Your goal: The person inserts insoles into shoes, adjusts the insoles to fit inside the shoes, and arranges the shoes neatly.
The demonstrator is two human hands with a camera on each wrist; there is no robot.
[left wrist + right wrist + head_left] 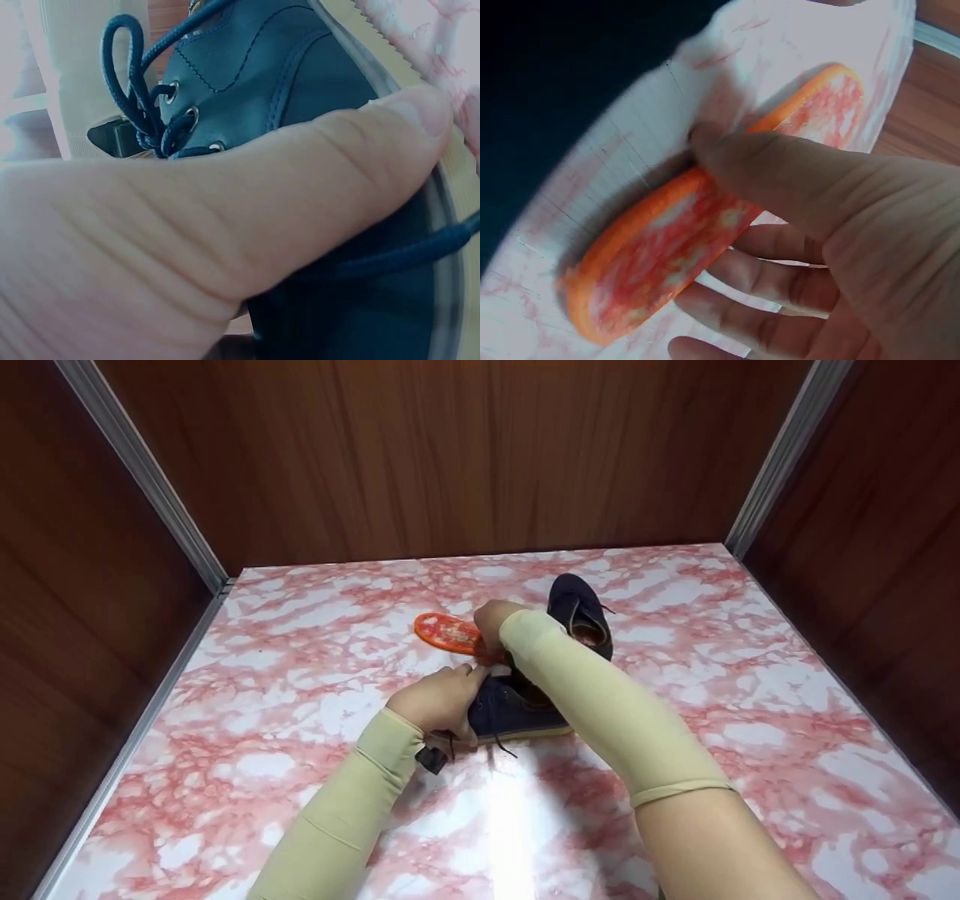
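Note:
My left hand (442,701) grips a navy lace-up shoe (514,712) around its front part, the thumb lying across the upper down to the pale sole edge. In the left wrist view the shoe (240,67) shows blue laces and metal eyelets; most fingers are hidden behind it. Just beyond the shoe, my right hand (496,626) holds an orange-rimmed insole (446,634) with a red and white mottled face. The right wrist view shows the thumb over one edge of the insole (660,251) and the fingers at the opposite edge. The right forearm covers part of the shoe's opening.
A second navy shoe (574,600) stands behind the right forearm, toe pointing away. Everything rests on a red and white marbled tabletop (300,660). Brown wooden panels (420,457) with grey metal edging close off the back and both sides.

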